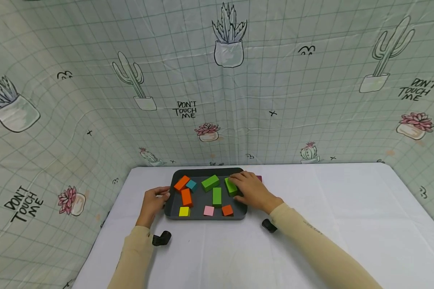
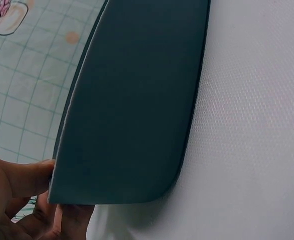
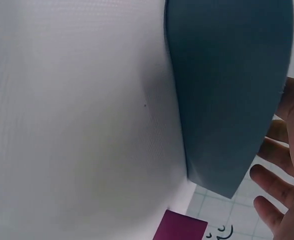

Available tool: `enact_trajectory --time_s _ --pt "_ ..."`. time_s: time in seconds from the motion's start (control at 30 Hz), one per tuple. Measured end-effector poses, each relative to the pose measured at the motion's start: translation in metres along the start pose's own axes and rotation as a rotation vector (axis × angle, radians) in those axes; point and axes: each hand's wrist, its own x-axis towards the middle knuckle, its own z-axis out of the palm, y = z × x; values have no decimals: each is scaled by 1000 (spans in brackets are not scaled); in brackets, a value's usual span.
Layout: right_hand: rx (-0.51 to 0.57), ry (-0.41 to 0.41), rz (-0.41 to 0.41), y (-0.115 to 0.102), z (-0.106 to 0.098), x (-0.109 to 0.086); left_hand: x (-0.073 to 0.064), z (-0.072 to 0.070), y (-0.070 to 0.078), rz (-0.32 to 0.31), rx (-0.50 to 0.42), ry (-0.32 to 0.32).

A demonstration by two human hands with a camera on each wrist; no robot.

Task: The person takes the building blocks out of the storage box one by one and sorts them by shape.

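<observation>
A dark grey tray (image 1: pixel 199 204) lies on the white table with coloured blocks in it. My left hand (image 1: pixel 154 202) holds the tray's left end; in the left wrist view its thumb (image 2: pixel 31 177) is at the rim, other fingers lower down. My right hand (image 1: pixel 253 188) reaches over the right rim, its fingers and thumb around a tilted green block (image 1: pixel 230 187). The tray wall (image 3: pixel 227 100) hides that contact in the right wrist view. Two more green blocks, one slanted (image 1: pixel 210 182) and one straight (image 1: pixel 217 197), lie to the left.
Along the tray's front sit a yellow block (image 1: pixel 184 211), a pink block (image 1: pixel 208 210) and an orange-red block (image 1: pixel 227 210). Orange blocks (image 1: pixel 186 198) and a teal block (image 1: pixel 191 185) lie at left. A maroon block (image 3: pixel 179 227) is outside the tray, beyond the right hand.
</observation>
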Motion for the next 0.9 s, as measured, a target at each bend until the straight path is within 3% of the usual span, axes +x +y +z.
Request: enact_trajectory --time_s 0.9 --pt "-3 -6 4 -1 8 9 2 2 -2 -3 8 6"
